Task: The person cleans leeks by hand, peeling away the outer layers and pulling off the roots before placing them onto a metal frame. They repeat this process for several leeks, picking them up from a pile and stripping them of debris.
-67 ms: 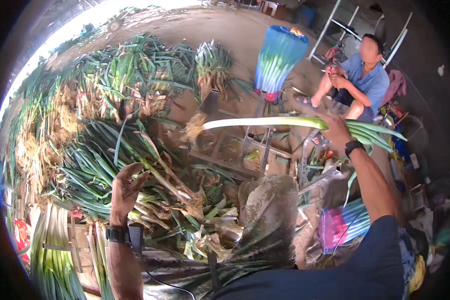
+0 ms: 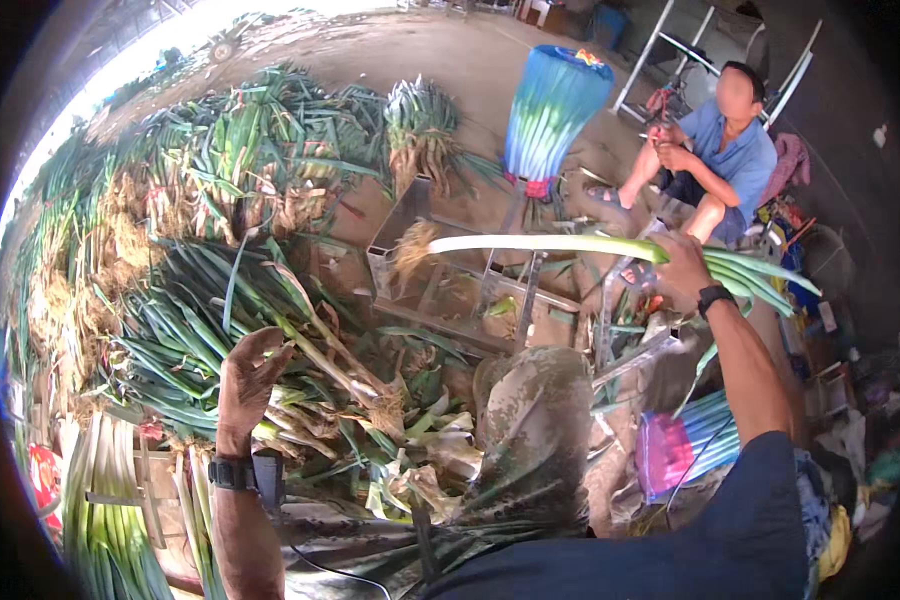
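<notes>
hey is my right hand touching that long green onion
Touching: the head view shows the right hand gripping the long green onion around its green part.

Head view: left fisheye of a side-by-side pair, head-worn, upright, facing down and forward over mottled green-brown cloth on the wearer's lap [image 2: 530,430]. Bare left hand [image 2: 252,378] and bare right hand [image 2: 682,266] at close range; brown earthen floor [image 2: 370,58] and seated person in blue shirt [image 2: 735,165] farther out. Very wide field; straight edges bend outward.

The leek [image 2: 550,243] looks smooth, its roots [image 2: 412,248] rough, the bundle wrap [image 2: 558,100] at one o'clock glossy plastic, the camouflage trousers [image 2: 532,405] at five matt cloth.
</notes>
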A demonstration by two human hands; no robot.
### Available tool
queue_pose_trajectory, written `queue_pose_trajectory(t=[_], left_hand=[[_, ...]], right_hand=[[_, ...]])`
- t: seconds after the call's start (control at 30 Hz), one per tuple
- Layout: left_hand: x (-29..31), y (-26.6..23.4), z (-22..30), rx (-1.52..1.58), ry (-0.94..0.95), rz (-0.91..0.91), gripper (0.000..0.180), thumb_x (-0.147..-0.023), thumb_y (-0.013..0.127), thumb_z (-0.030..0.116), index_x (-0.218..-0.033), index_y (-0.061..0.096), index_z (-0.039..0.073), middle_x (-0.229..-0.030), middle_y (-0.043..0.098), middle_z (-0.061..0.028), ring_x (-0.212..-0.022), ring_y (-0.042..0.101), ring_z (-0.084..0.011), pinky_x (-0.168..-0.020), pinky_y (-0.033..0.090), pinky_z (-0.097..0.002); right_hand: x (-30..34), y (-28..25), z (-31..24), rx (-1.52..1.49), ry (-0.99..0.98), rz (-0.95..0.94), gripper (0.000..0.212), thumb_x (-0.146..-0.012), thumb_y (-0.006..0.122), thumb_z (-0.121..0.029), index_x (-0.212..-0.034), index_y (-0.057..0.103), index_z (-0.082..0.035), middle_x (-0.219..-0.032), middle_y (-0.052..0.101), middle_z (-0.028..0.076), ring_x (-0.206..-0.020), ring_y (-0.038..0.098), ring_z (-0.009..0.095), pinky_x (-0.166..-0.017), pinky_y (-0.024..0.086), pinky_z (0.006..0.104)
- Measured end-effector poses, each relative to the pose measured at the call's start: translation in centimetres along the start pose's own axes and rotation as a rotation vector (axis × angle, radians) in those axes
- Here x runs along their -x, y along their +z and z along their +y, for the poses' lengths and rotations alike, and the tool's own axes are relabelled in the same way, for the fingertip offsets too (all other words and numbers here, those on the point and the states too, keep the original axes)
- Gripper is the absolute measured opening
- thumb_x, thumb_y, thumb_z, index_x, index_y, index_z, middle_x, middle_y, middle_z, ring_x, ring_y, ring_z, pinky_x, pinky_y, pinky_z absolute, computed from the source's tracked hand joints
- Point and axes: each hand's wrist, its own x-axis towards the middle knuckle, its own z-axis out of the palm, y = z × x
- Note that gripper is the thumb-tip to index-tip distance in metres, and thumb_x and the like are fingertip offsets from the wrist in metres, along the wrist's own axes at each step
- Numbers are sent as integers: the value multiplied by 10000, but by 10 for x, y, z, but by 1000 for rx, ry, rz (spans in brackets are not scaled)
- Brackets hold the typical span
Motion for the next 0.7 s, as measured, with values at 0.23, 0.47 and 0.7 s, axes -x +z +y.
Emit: queue_pose_trajectory(t=[0.23,0.47,0.7], left_hand=[[-7,13,7,84,-80,-72,309,-914,713,186,-1170,662,20,-1091,698,-76,-989,632,-136,-889,492,-300],[-19,27,11,8,-106,-117,325,-927,699,194,-1173,650,-13,-1077,701,-87,-990,631,-142,-895,495,-284],[-29,28,18,-61,-160,-124,298,-917,700,116,-1190,644,9,-1122,699,-97,-1030,649,-150,-913,504,-290]], right_hand=[[34,53,31,63,139,-88,458,-723,711,-129,-1176,645,-118,-1039,653,176,-1016,604,375,-860,479,481],[-4,137,-14,-48,189,-334,442,-751,701,-223,-1174,636,-111,-1073,651,240,-1015,630,404,-859,503,490],[-4,216,-104,-108,98,-848,626,-858,688,-402,-1386,505,-121,-1226,620,226,-1184,566,385,-1016,442,477]])
